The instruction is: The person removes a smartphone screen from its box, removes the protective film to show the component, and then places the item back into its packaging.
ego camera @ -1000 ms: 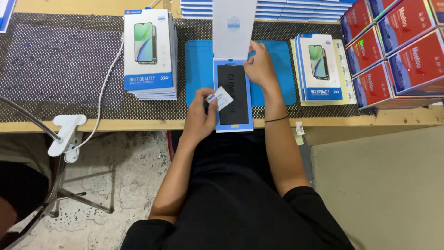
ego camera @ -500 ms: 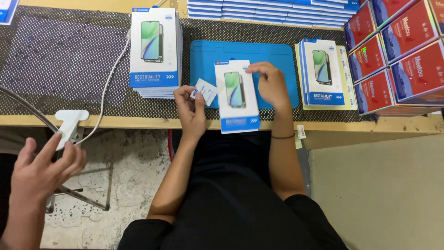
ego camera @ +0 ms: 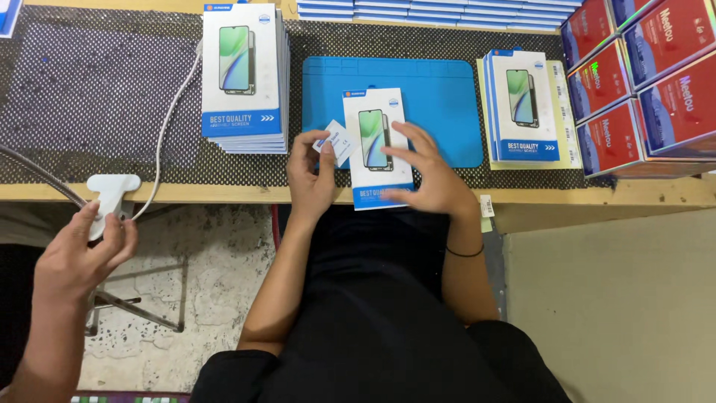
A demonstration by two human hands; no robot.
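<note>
White, blue-edged flat box [ego camera: 377,145], apparently closed

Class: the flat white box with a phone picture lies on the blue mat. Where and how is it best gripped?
Grip the flat white box by its two long side edges, coming from the near bench edge, where its blue end overhangs the blue mat. It lies flat and thin; the right hand rests on its right edge, so a pinch across the width probably suits.
</note>
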